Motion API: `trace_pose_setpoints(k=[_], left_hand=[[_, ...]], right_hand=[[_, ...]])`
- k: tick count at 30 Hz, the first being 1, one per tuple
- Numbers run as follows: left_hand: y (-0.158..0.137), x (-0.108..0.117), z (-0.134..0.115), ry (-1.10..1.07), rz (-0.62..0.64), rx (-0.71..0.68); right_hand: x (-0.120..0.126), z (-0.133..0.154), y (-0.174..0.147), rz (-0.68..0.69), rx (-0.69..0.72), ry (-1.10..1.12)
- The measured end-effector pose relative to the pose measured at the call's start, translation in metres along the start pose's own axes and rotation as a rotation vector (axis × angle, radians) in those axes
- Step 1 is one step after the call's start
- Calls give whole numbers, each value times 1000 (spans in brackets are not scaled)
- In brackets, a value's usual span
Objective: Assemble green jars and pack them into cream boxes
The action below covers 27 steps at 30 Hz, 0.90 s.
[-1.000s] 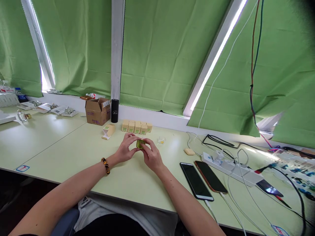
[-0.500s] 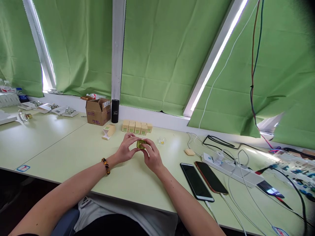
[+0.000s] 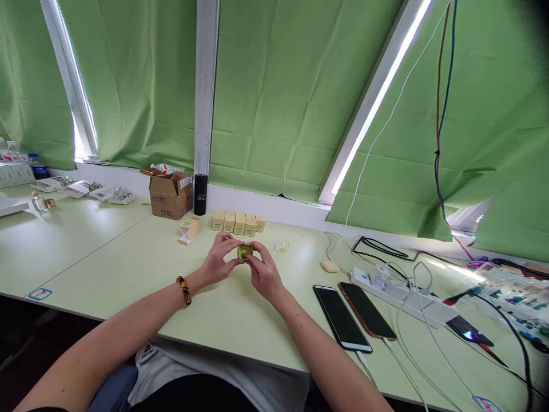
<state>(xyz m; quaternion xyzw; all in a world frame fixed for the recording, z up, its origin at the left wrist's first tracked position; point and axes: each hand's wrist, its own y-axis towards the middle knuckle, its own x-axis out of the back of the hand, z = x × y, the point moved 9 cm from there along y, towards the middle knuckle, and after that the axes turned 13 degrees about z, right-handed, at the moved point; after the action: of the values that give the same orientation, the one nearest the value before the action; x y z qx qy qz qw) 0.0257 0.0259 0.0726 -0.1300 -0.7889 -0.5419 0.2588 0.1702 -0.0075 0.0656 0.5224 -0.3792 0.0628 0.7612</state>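
Between both hands, just above the table [image 3: 128,257], is a small olive-green, square, glassy-looking piece [image 3: 245,252]; its exact kind is unclear. My left hand [image 3: 218,260] pinches its left side with thumb and fingers. On the right edge, my right hand [image 3: 266,272] grips it too, with the thumb against its near face. A small clear plastic piece with a yellow spot [image 3: 281,247] lies right of the hands. Behind them stands a row of several small kraft boxes [image 3: 235,222]. An opened kraft carton [image 3: 189,230] lies to the left of that row.
Two phones [image 3: 342,317] [image 3: 368,311] lie on the right, with charging cables. Beyond them runs a white power strip [image 3: 403,294]. A beige block [image 3: 330,266] is nearby. At the back stand a cardboard box [image 3: 170,195] and a black cylinder [image 3: 200,194]. Glass bottles [image 3: 39,202] sit far left.
The green piece has tilted so that its square face shows more fully. My right fingers have shifted slightly, the thumb now on its near face. My left hand has barely moved.
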Motion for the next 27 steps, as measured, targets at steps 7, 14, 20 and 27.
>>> trace_pose_setpoints(k=[7,14,20,27], left_hand=[[1,-2,3,-38,13,38],[-4,-13,41,-183,82,383],[-4,-24,42,-278,195,461],[-9,-40,35,-455,320,493]], right_hand=[[3,-3,-5,-66,-31,61],[3,-6,-7,-75,-92,142],[-4,-7,-6,-28,-115,135],[-9,-23,-8,-7,-277,274]])
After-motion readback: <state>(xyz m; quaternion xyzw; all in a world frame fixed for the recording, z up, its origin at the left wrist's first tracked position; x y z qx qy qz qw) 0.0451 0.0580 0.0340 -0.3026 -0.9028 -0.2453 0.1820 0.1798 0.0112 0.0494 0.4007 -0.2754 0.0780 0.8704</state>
